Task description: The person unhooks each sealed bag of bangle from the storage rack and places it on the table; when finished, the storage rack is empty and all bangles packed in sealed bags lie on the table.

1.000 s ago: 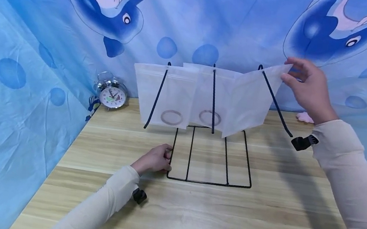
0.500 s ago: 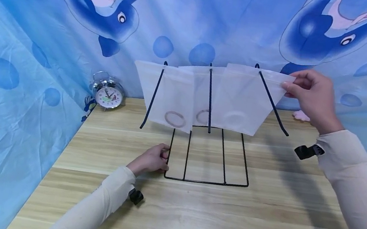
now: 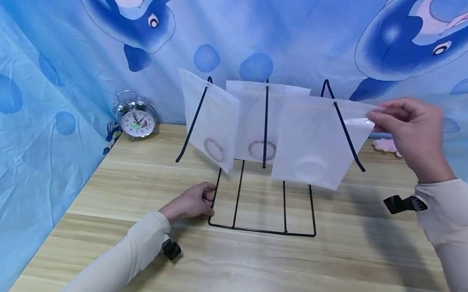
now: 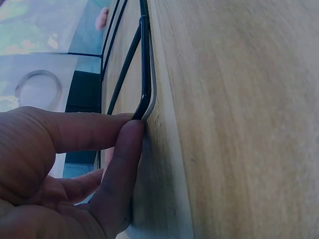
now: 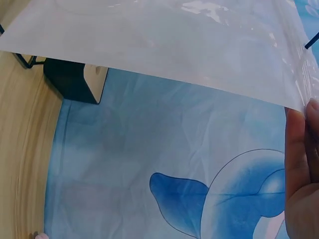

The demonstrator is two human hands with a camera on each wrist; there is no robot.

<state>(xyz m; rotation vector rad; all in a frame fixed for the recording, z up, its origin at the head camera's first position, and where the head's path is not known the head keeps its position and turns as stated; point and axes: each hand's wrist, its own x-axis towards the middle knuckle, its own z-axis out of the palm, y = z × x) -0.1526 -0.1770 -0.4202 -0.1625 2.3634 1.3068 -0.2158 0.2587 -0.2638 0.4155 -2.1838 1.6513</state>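
A black wire rack [image 3: 258,230] stands on the table, with three slanting hooks. On them hang frosted zip bags: a left bag [image 3: 208,107], a middle bag [image 3: 249,113] and a right bag [image 3: 316,137]. Each shows a round outline near its bottom. My right hand [image 3: 416,129] pinches the right bag's upper right corner while the hook still passes through its top. In the right wrist view only part of that hand [image 5: 301,169] shows. My left hand [image 3: 192,200] holds the rack's base at the left; its thumb and finger pinch the wire corner in the left wrist view.
A silver alarm clock [image 3: 137,122] stands at the table's back left. A small pink thing [image 3: 386,146] lies at the back right. Behind the bags, a dark block [image 5: 75,82] shows in the right wrist view. A blue dolphin-print curtain [image 3: 243,17] closes off the back.
My right hand has moved down and to the right, and the right bag has come forward along its hook, flattening out. The left bag has swung round. My left hand keeps its hold.
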